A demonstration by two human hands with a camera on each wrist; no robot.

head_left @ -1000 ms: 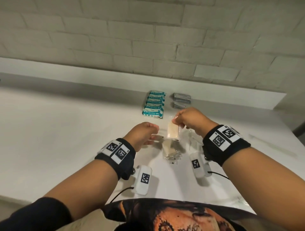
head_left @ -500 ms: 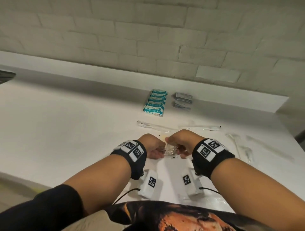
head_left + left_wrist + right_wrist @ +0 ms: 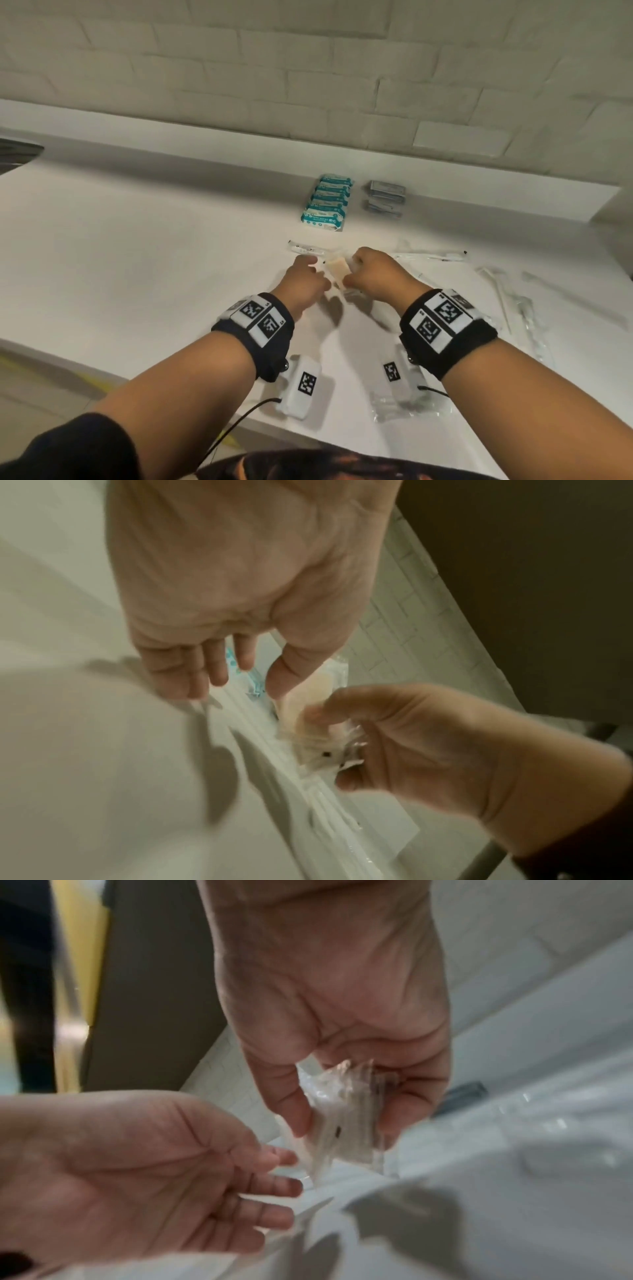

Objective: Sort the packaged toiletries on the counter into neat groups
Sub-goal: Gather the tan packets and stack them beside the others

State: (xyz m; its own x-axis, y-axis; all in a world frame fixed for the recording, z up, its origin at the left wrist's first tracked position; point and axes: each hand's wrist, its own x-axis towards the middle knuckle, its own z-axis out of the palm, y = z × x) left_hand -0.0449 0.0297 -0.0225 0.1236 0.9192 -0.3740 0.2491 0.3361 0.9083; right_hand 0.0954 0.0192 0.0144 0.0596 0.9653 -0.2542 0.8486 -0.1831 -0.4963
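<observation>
The right hand [image 3: 375, 274] has lifted its pinched clear packets [image 3: 337, 270] off the tabletop [image 3: 154, 257] again; the left hand [image 3: 303, 282], fingers loose, holds nothing.

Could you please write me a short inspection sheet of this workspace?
Surface: white counter.
Job's things: teal packets in a row beside grey packets; beige clear-wrapped packets between the hands.
Clutter: long clear-wrapped items scattered at right.
Hands: right hand grips the beige packets; left hand open beside them.
Cables: black cable from the left wrist unit.
Surroundings: pale brick wall.
</observation>
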